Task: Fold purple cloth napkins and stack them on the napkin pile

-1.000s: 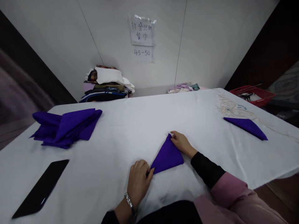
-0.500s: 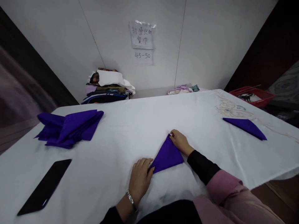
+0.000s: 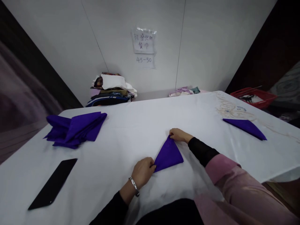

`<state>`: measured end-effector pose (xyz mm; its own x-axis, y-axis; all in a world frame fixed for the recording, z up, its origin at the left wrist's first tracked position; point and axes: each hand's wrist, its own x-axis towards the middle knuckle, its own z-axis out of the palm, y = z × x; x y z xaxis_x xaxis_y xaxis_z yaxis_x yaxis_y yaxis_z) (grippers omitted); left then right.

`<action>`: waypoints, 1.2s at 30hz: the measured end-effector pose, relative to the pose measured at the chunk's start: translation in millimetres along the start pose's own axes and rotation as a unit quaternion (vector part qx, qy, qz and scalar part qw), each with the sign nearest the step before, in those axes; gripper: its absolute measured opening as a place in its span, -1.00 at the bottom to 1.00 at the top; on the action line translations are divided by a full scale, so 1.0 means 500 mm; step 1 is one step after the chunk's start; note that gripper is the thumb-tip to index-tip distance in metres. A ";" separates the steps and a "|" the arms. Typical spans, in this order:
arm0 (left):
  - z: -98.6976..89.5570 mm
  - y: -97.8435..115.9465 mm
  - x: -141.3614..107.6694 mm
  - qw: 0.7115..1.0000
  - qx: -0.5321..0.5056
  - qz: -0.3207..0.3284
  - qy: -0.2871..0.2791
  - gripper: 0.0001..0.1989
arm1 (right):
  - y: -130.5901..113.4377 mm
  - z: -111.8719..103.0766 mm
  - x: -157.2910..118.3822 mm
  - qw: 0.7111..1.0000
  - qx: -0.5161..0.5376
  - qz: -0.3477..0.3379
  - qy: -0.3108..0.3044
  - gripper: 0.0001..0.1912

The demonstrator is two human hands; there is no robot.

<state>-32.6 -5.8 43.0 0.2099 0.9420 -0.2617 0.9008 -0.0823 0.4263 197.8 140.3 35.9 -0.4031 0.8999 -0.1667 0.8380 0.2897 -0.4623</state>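
Note:
A purple cloth napkin [image 3: 169, 155], folded into a triangle, lies in front of me on the white tablecloth [image 3: 131, 131]. My left hand [image 3: 143, 171], with a silver band at the wrist, pinches its left corner. At the top corner, my right hand [image 3: 179, 135] grips the cloth between thumb and fingers. Another folded purple napkin [image 3: 245, 127] rests on the right side of the table. On the left sits a loose pile of purple napkins [image 3: 78, 128].
A flat black object like a phone or tablet [image 3: 53, 183] lies at the left front. Stacked clothes [image 3: 112, 89] and more fabric [image 3: 184, 91] stand by the wall behind the table. A red basket [image 3: 254, 97] is at the far right. Handwritten paper sheets [image 3: 144, 47] hang on the wall.
My left hand's fingers have closed on the napkin's left corner, where they lay flatter before. My right hand's grip on the top corner looks tighter. The view has shifted slightly.

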 end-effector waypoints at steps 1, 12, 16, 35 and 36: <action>0.001 0.001 0.000 1.000 -0.003 0.000 -0.001 -0.94 | 0.000 -0.002 0.000 1.000 0.008 -0.006 -0.003 -0.89; -0.072 -0.026 -0.012 0.966 0.116 0.093 0.211 -0.91 | -0.017 -0.057 -0.055 0.972 0.169 -0.110 0.124 -0.85; -0.137 -0.060 -0.010 0.871 0.187 0.174 0.419 -0.89 | -0.056 -0.092 -0.112 0.917 0.136 -0.265 0.265 -0.63; -0.004 -0.137 -0.066 0.955 0.113 0.186 0.202 -0.79 | -0.001 0.100 -0.209 0.970 0.019 -0.220 0.102 -0.72; -0.009 -0.146 -0.070 0.959 0.094 0.175 0.200 -0.80 | 0.000 0.101 -0.210 0.971 0.029 -0.216 0.101 -0.72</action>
<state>-107.4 -31.3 25.2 0.3825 0.8925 0.2392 0.8623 -0.4378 0.2546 221.4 29.2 9.6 -0.6272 0.7456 0.2251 0.5824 0.6409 -0.5001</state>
